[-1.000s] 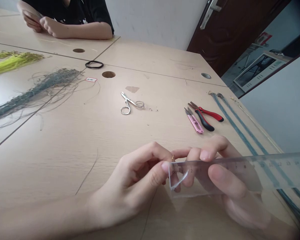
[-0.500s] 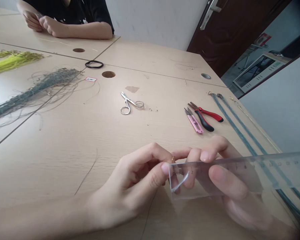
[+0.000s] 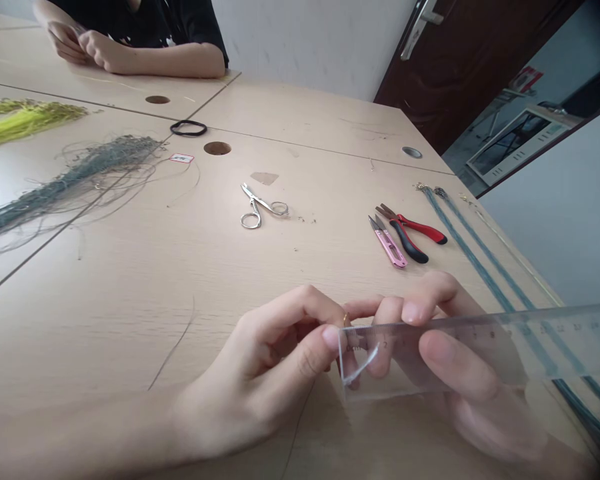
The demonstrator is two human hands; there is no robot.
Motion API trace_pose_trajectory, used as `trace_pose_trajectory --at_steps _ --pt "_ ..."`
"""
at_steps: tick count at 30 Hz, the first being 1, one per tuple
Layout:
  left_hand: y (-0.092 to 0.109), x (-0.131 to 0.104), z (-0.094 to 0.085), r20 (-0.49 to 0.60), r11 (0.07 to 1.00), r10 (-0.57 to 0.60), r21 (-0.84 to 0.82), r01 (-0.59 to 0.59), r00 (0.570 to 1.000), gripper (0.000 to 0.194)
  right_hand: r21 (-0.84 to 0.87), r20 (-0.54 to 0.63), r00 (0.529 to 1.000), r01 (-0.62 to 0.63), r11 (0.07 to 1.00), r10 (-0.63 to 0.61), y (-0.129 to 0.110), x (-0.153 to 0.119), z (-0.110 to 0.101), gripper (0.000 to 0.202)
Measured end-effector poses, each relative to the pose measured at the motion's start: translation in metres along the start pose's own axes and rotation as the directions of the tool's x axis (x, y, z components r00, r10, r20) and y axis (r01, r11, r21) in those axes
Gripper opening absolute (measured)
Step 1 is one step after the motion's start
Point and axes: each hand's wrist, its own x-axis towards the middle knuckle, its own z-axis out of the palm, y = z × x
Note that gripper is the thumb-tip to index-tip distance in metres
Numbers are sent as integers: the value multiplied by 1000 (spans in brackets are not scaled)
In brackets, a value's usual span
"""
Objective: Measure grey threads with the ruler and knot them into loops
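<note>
A clear plastic ruler point(image 3: 485, 347) with centimetre marks is held above the table by my right hand point(image 3: 460, 380), thumb in front and fingers behind it. My left hand point(image 3: 275, 367) pinches at the ruler's zero end, thumb and forefinger closed on a thin cord point(image 3: 299, 427) that hangs down below. A small gold-coloured piece point(image 3: 347, 319) pokes out between these fingertips, at the ruler's top edge. Most of the cord is hidden behind the hand and ruler.
Beyond my hands lie silver scissors point(image 3: 263, 205), pink thread snips point(image 3: 389, 245) and red-black pliers point(image 3: 415, 230). Blue-grey cords point(image 3: 473, 247) stretch along the right side. A tangled grey cord bundle point(image 3: 75, 177) and yellow cords point(image 3: 35, 123) lie left. Another person's hands point(image 3: 90, 48) rest across the table.
</note>
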Motion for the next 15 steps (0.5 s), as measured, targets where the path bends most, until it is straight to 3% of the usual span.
trace_pose_trajectory --at_steps 15 --pt "1 1 1 1 1000 -4 -20 4 1000 14 -28 4 1000 14 1000 -14 -1 -2 0 4"
